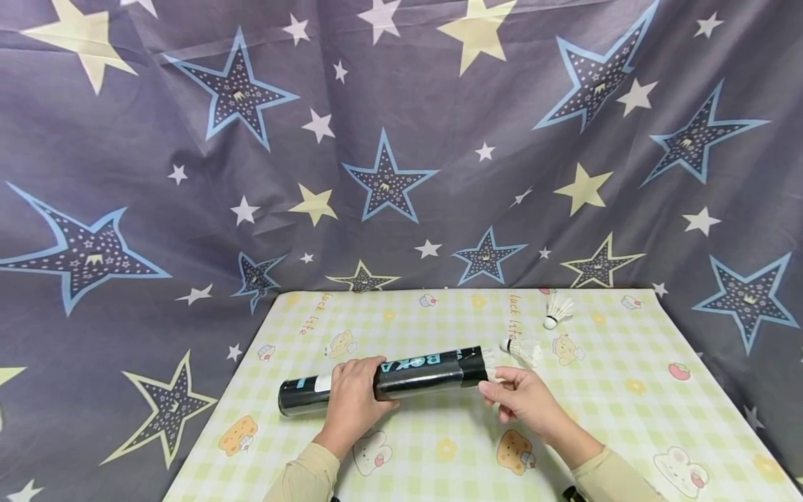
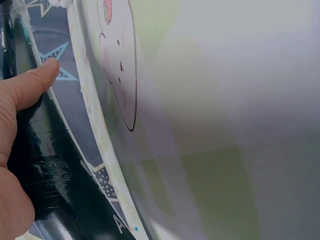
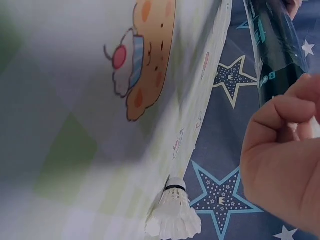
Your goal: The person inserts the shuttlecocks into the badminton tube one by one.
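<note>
A black shuttlecock tube (image 1: 426,374) with blue lettering lies nearly level above the table, its mouth toward the right. My left hand (image 1: 355,397) grips it around the middle; the left wrist view shows the thumb (image 2: 35,82) across the dark tube. White feathers of a shuttlecock (image 1: 488,358) stick out of the mouth. At that end my right hand (image 1: 525,402) pinches the feathers with curled fingers, though the fingertips are partly hidden in the right wrist view. Just beyond lies a loose shuttlecock (image 1: 523,351) on its side.
Another white shuttlecock (image 1: 557,312) lies farther back, near the table's rear edge. A checked, cartoon-printed cloth (image 1: 445,450) covers the table. Behind and at the sides hangs a dark curtain (image 1: 426,90) with stars.
</note>
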Tool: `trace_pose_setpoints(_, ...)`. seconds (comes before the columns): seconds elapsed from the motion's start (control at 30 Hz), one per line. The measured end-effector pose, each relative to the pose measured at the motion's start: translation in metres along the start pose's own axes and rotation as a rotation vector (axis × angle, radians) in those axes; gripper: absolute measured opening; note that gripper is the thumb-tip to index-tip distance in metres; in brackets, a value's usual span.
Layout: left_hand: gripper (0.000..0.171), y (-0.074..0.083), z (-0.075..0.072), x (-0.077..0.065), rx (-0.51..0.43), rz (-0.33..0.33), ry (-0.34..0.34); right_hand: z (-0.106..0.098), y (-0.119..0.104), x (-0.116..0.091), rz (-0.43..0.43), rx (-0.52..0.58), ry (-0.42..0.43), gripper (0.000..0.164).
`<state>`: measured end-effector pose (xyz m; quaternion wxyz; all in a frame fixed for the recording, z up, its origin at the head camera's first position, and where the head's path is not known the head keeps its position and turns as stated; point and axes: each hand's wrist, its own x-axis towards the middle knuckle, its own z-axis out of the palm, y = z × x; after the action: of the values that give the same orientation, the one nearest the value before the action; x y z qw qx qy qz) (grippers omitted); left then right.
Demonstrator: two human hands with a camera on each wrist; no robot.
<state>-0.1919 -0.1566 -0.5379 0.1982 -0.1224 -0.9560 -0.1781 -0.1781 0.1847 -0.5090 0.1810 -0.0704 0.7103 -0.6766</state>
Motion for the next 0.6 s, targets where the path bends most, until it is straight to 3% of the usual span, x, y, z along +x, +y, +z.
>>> trace_pose_setpoints(0.17, 0.089, 0.001, 0.0, 0.0, -0.002, 0.001, 0.007, 0.007, 0.001, 0.0, 0.073, -0.009, 0.035, 0.067)
trace_pose_setpoints(0.3, 0.089, 0.001, 0.0, -0.001, -0.007, -0.006, 0.002, 0.011, 0.003, 0.0, 0.082, -0.001, 0.032, 0.084)
trace_pose_setpoints(0.6, 0.085, 0.004, -0.001, 0.0, -0.003, 0.003, -0.028, 0.021, 0.006, 0.004, 0.029, -0.009, -0.084, 0.056)
